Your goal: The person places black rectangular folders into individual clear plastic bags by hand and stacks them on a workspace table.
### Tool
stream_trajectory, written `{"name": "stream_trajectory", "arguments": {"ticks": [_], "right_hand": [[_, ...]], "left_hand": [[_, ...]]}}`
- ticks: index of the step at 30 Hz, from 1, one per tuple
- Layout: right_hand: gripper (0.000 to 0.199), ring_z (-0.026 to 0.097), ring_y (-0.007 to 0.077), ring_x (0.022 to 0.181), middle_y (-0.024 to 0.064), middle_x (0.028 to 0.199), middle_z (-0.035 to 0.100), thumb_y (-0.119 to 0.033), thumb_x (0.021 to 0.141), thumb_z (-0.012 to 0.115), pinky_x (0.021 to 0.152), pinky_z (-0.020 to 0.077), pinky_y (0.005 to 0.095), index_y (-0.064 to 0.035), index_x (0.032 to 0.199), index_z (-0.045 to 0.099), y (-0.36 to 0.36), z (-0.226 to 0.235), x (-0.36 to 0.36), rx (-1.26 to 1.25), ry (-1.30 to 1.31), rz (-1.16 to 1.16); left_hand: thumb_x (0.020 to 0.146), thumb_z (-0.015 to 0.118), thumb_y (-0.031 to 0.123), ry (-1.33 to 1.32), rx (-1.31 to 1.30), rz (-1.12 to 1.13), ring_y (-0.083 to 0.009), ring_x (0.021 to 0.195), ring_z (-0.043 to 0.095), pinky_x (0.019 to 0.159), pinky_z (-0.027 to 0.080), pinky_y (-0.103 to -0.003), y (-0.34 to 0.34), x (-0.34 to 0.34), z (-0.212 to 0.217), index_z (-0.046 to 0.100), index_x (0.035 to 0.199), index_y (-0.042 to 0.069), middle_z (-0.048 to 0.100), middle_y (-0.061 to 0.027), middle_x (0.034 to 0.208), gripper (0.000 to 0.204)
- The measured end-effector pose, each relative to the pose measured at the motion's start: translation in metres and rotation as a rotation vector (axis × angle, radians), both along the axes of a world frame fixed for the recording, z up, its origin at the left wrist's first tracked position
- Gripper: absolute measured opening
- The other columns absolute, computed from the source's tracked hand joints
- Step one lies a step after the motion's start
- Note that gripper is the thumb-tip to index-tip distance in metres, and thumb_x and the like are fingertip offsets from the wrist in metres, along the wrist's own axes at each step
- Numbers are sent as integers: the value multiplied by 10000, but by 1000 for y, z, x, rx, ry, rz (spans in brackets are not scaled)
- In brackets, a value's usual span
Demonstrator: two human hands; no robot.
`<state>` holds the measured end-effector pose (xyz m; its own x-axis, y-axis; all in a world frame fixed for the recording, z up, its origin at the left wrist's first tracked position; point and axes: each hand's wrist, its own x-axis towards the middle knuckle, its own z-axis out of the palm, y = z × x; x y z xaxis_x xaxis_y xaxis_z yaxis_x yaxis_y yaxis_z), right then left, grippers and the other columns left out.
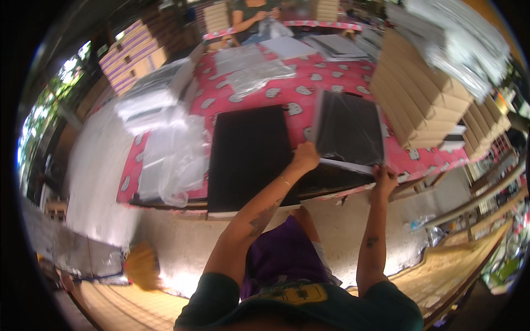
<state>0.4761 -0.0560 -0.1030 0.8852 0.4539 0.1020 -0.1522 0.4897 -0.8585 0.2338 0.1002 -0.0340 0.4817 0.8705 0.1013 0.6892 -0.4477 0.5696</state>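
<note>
A black sheet in a clear plastic sleeve (350, 127) lies on the right part of the pink patterned table, with a white strip along its near edge. My left hand (306, 156) is closed at the sleeve's near left corner. At the near right corner, the fingers of my right hand (385, 176) pinch the sleeve's edge. A large black board (248, 154) lies flat left of my left hand, its near end at the table's edge. Another dark flat piece (326, 181) shows partly under the sleeve, between my hands. Loose clear plastic bags (175, 160) spread out left of the board.
Stacked brown cardboard boxes (414, 91) stand at the right, topped with plastic-wrapped packs (458, 38). A pile of wrapped sheets (154, 94) rises at the left. More clear bags (256, 76) and white sheets (287, 47) lie farther back. Across the table, a person (256, 16) handles plastic.
</note>
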Motion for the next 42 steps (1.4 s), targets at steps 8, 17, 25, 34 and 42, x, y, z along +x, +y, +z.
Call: {"name": "stream_trajectory", "arguments": {"ticks": [8,17,25,34,42], "right_hand": [[317,573,229,1032,92,1108,559,-217,870,586,844,492,385,-65,1138,512,-37,53,-28,-181,-31,-84],[246,571,182,974,54,1089,579,-190,893,609,847,461,349,-72,1103,559,-14,114,-107,35,-128,255],[722,528,229,1125,118,1278,478,-155,785,745,902,457,343,-67,1389,359,28,163,-346,62,-831,1011],[493,586,265,991,153,1142,563,-186,796,713,840,482,379,-35,1232,539,78,140,-310,-107,-981,594],[527,605,238,931,131,1042,621,-262,823,664,845,470,350,28,1239,521,162,117,-277,-335,-819,1128]], "left_hand": [[795,640,77,-525,445,51,-336,841,653,784,511,-402,-42,-117,91,623,1020,-15,644,-207,899,244],[784,673,295,190,173,1029,-303,931,593,805,479,-408,2,-436,16,532,1241,46,601,-193,1064,540],[965,516,225,-1145,-430,66,-209,959,632,823,532,-340,-69,-268,120,524,1188,3,615,-120,1030,315],[961,501,127,-1030,29,232,-148,839,633,774,510,-275,-88,-250,114,576,1099,-18,626,-87,955,214],[913,487,25,-657,-151,56,-104,724,607,650,508,-245,-88,-205,80,581,1046,-27,599,-55,841,171]]}}
